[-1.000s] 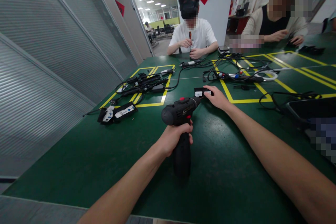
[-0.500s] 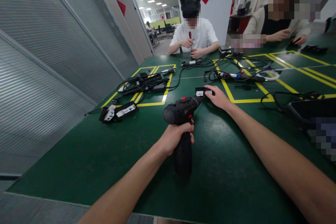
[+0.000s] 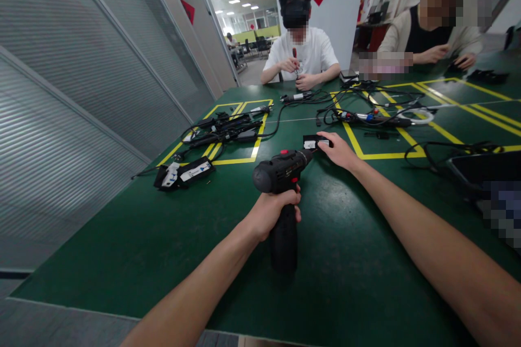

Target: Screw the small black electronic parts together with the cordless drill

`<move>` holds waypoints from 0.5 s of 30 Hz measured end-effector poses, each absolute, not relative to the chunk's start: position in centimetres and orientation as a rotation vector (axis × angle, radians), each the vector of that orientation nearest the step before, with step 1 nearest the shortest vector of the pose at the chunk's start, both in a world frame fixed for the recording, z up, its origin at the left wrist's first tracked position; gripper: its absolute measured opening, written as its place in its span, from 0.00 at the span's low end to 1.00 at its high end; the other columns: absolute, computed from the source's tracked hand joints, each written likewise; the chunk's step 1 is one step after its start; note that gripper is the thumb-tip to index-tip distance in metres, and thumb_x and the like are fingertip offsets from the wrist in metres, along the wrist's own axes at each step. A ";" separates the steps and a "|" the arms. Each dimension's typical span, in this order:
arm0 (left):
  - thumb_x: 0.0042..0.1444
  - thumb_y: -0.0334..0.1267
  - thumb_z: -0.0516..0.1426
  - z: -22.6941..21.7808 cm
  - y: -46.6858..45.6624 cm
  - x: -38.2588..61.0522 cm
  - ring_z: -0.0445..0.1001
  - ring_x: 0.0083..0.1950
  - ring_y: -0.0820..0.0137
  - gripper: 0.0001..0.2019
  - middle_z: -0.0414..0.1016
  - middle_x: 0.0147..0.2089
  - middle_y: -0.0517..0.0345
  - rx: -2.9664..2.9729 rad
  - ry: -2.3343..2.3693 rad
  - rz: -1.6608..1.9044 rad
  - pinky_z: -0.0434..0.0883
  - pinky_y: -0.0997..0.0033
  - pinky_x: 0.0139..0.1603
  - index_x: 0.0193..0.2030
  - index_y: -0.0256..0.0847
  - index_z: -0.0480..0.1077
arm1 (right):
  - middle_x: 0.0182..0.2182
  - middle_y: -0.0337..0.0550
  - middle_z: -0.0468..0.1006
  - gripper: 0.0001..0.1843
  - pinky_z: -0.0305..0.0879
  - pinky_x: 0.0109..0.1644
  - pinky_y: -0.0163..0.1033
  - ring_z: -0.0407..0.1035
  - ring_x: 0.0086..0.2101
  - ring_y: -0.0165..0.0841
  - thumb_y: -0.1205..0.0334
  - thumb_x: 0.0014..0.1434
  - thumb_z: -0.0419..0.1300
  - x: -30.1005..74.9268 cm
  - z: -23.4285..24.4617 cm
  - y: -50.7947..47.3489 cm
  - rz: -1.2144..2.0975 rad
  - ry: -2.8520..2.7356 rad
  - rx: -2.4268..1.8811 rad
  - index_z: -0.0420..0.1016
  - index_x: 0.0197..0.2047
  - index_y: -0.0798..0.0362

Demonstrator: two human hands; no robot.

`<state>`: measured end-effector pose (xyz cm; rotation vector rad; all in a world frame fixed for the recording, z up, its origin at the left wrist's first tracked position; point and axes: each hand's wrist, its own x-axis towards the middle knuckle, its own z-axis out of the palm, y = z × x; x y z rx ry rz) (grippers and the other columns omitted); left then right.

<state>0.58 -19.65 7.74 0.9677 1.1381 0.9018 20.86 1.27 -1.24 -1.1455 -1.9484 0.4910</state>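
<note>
The left hand (image 3: 268, 214) has its fingers clamped on the handle of the black power drill (image 3: 280, 173), which stands roughly upright near the middle of the tabletop (image 3: 183, 260), nose pointing far and slightly right. The right hand (image 3: 337, 150) presses its fingers over the right end of the small black part (image 3: 310, 144), which lies just beyond the drill's nose with pale patches facing near. Whether the bit touches the part, the picture is too small to tell.

To do this well, the bit should probably sit straight in line with its spot before the trigger is squeezed, with steady pressure along the drill's axis. The right fingers seem very near the tip, so shifting them farther right, while pinning the part firmly, would guard against a slip. A short, slow pulse looks safer than full speed, since so light a part could spin. The two labelled black pieces (image 3: 197, 170) at left lie well apart, out of the way.
</note>
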 end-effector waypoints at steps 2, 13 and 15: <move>0.46 0.34 0.57 7.7 -19.6 0.6 0.70 0.23 0.74 0.11 0.65 0.31 0.59 0.968 1.134 0.904 0.65 0.73 0.26 0.37 0.36 0.65 | 0.49 0.49 0.71 0.24 0.64 0.53 0.46 0.70 0.45 0.40 0.54 0.60 0.55 20.9 -1.2 1.3 0.494 -1.949 -1.149 0.70 0.58 0.50; 0.46 0.34 0.57 7.6 -19.5 0.5 0.70 0.23 0.74 0.10 0.66 0.31 0.59 0.973 1.141 0.900 0.65 0.73 0.26 0.37 0.36 0.65 | 0.50 0.50 0.71 0.24 0.62 0.56 0.46 0.68 0.49 0.40 0.55 0.60 0.55 20.8 -1.3 1.3 0.481 -1.947 -1.135 0.71 0.58 0.51; 0.46 0.34 0.57 7.6 -19.5 0.5 0.70 0.23 0.74 0.10 0.66 0.31 0.59 0.969 1.134 0.897 0.65 0.73 0.26 0.37 0.36 0.65 | 0.50 0.49 0.71 0.24 0.62 0.56 0.46 0.68 0.48 0.40 0.55 0.60 0.54 20.8 -1.3 1.3 0.481 -1.947 -1.137 0.70 0.58 0.51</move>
